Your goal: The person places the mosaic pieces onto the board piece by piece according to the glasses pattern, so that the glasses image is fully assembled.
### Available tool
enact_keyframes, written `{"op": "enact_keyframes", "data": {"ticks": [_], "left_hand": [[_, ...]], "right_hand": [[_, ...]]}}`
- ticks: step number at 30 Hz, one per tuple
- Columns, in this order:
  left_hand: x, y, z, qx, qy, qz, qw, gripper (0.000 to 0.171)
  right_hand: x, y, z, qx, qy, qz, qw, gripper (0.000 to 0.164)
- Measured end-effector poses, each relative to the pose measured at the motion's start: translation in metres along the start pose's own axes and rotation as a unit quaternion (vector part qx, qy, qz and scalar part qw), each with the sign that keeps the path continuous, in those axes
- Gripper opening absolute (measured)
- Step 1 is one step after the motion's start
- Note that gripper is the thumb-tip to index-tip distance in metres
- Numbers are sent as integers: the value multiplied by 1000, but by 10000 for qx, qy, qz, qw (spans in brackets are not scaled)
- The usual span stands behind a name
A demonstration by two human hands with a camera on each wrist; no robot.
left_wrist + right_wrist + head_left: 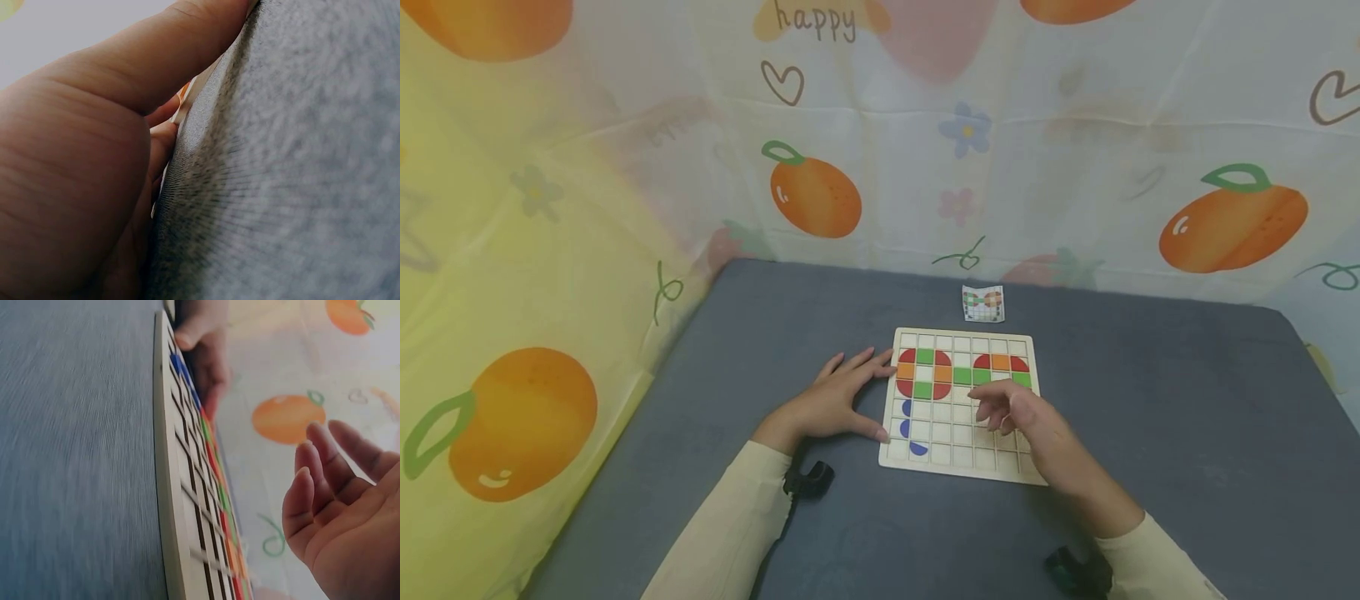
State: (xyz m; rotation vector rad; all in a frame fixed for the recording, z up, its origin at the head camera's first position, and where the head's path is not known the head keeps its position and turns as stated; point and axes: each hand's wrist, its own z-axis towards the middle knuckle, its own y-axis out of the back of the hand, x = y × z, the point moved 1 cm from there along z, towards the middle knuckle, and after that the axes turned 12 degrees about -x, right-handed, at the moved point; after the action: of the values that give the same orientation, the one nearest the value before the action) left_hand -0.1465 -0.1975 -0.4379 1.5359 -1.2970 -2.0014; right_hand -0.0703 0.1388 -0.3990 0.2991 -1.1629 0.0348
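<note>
A pale wooden grid board [962,471] lies on the table. Red, green and orange pieces fill squares in its upper rows. Three blue pieces [905,428] sit in its lower left squares. My left hand [827,404] rests at the board's left edge with fingers and thumb spread, touching the rim. Over the right half of the board is my right hand [1037,425], its fingers loosely bent. In the right wrist view those fingers [337,469] hold nothing visible and stand apart from the board. Part of the board's right side is hidden behind this hand.
A small printed card [983,304] with a coloured grid pattern lies behind the board. The grey cloth-covered table [1187,417] ends at a fruit-printed curtain [880,192]. Dark wrist devices [811,481] sit on both wrists.
</note>
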Motion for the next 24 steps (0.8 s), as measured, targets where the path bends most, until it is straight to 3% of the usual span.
{"op": "enact_keyframes", "data": {"ticks": [11,16,24], "left_hand": [[-1,-1,0,-3,22,36,10000,113],[-1,-1,0,-30,19,69,10000,112],[-1,-1,-1,-69,-6,30,10000,111]], "right_hand": [[-15,45,-14,261,-97,747,9968,73],[-21,62,-23,243,-126,806,9964,66],[-30,83,-42,-217,-325,303,9988,56]]}}
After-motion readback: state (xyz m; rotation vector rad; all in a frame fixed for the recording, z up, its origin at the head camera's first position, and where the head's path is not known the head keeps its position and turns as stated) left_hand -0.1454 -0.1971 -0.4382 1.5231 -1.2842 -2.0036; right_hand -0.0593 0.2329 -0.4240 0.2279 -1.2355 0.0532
